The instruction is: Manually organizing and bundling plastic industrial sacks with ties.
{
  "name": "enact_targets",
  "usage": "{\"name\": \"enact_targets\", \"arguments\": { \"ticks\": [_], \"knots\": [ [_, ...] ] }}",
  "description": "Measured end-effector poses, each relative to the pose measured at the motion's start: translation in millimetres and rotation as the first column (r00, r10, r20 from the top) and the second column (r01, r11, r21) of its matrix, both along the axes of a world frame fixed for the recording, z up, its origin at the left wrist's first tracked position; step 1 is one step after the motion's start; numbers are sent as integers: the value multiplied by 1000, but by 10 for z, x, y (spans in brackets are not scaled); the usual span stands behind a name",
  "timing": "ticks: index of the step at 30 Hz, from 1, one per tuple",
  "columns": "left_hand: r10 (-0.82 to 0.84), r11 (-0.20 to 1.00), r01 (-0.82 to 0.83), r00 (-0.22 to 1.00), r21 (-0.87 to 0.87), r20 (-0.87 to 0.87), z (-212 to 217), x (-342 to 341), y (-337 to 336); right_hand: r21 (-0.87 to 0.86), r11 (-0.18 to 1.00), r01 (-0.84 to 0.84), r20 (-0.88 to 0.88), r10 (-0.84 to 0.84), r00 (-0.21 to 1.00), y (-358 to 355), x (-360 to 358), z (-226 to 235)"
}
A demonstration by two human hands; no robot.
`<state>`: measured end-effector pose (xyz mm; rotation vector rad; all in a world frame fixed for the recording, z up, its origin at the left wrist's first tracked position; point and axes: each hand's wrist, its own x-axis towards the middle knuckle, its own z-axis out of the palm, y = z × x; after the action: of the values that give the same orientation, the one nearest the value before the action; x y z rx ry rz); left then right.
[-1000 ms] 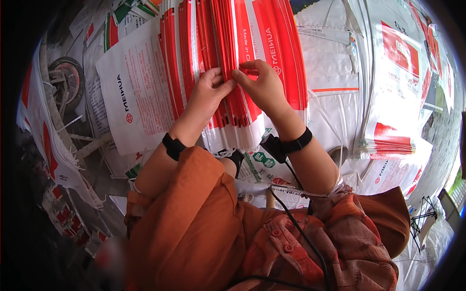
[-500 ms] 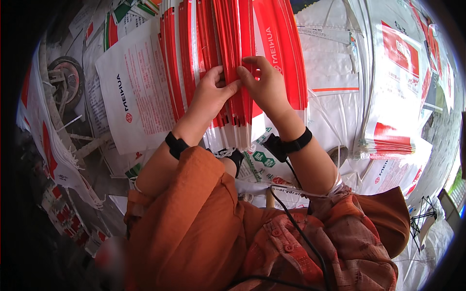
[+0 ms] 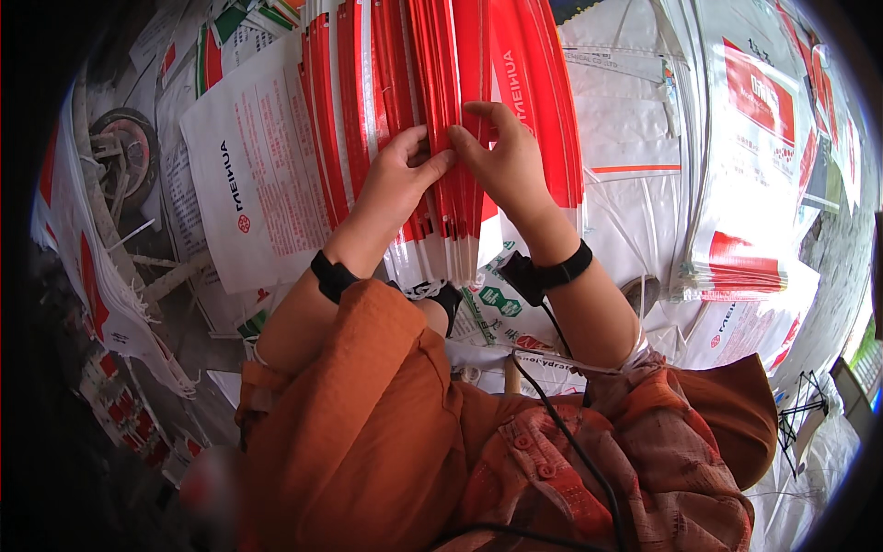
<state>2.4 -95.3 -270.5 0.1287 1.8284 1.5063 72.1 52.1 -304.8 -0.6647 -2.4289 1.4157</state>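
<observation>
Red-and-white, shiny flat bags (image 3: 440, 69) sit at twelve o'clock. Left hand (image 3: 397, 175) and right hand (image 3: 508, 166) have narrow grips, holding what I can't tell; part edges softly.

Red-and-white bags (image 3: 434, 74) lie fanned in overlapping layers under both hands. Their narrow red edges crowd between left hand (image 3: 401, 173) and right hand (image 3: 506, 164); a broader red face shows beyond the right, white ends nearer the wrists.

Red-and-white bags (image 3: 414, 74) lie over white sacks (image 3: 625, 124).
</observation>
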Motion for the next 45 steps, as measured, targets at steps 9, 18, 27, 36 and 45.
{"name": "enact_targets", "arguments": {
  "ticks": [9,18,27,36,45],
  "knots": [
    [-6,1000,5,1000,-18,-26,-9,18,-2,-257,966,-8,64,26,998,85,42,55],
    [-76,994,64,989,90,127,-11,-45,-42,-37,999,6,-38,-7,999,28,7,16],
    [-96,994,90,988,56,117,-36,-62,-41,-73,994,-78,2,79,997,39,11,124],
    [-7,997,4,999,-83,-35,9,23,9,-279,960,17,-122,-52,991,66,33,67],
    [-61,998,60,995,12,79,-63,-18,-25,-73,994,-81,20,83,996,85,19,92]
  ]
}}
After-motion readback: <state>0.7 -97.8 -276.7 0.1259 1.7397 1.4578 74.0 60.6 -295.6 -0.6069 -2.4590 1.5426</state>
